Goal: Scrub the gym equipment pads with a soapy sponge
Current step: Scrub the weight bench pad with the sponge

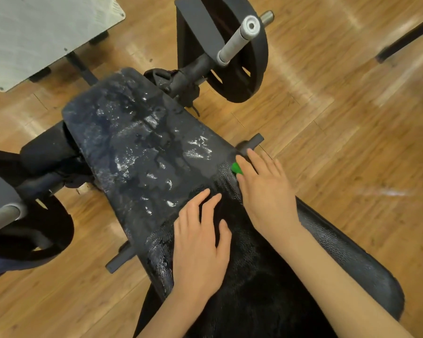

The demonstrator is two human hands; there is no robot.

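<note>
Nearest us, our left hand (200, 242) is lying flat with fingers spread on the black bench pad (142, 147). Our right hand (266, 191) is pressing down, fingers extended, on a green sponge (236, 168) at the pad's right edge. Soapy foam is streaking the pad's far half.

The floor (327, 118) is laid with warm brown wooden planks, on which pale glare from overhead light is reflected at the upper right. A grey textured metal plate (34, 32) is seen at the upper left, raised on dark feet.
</note>
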